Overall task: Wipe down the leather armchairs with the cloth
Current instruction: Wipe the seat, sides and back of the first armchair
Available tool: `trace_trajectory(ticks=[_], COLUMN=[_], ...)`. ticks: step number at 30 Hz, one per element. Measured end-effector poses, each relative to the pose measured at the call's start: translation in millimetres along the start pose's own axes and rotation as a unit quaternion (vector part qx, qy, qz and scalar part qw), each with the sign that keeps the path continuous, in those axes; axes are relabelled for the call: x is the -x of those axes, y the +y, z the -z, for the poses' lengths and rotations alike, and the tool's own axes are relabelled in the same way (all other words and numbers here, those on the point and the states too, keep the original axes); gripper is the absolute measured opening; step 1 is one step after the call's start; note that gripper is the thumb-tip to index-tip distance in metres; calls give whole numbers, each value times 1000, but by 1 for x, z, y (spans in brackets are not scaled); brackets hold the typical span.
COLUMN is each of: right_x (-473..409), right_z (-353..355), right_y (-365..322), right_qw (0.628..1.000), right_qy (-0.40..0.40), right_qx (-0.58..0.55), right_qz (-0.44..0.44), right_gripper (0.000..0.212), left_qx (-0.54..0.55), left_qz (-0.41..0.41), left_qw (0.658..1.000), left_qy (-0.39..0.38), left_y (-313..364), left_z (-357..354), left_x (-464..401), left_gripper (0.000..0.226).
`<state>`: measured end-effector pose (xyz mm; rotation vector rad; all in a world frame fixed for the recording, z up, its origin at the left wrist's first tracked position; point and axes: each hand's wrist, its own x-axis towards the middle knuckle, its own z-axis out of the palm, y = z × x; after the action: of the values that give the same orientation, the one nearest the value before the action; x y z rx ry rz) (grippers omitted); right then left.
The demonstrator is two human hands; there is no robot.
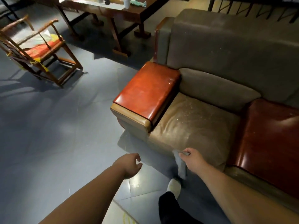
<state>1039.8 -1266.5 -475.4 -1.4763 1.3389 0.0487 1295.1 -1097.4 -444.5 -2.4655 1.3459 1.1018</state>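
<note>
beside armchair [194, 123], cloth [180, 164] hangs pinched in right hand [194, 160] fingers.

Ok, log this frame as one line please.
right hand: grips grey cloth | left hand: free | tan leather armchair seat: speckled, cloth at front edge

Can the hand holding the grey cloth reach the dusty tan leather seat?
Probably yes. The right hand grips the grey cloth at the front edge of the tan leather seat cushion, with nothing between them.

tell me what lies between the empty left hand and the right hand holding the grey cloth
In the head view, only bare blue-grey floor shows between the left hand and the right hand gripping the grey cloth.
</note>
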Motion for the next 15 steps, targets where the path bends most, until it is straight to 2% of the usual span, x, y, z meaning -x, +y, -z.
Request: trace_trajectory(ticks=[4,8,15], right_x=[-54,-113,-186], right_z=[9,6,-13], right_y=[-19,-25,-40], right_qw=[999,996,980], right_qy=[-20,-16,44], right_qx=[-9,-58,-150], right_qz=[-25,-59,-126], right_gripper=[33,17,15], left_qx=[-6,3,-28], left_qz=[-3,-5,-54], left_qw=[1000,1000,996], left_qy=[-8,-24,-61], left_y=[5,3,2], left_z=[35,50,69], left_x=[-59,-124,-228], left_gripper=[36,38,37])
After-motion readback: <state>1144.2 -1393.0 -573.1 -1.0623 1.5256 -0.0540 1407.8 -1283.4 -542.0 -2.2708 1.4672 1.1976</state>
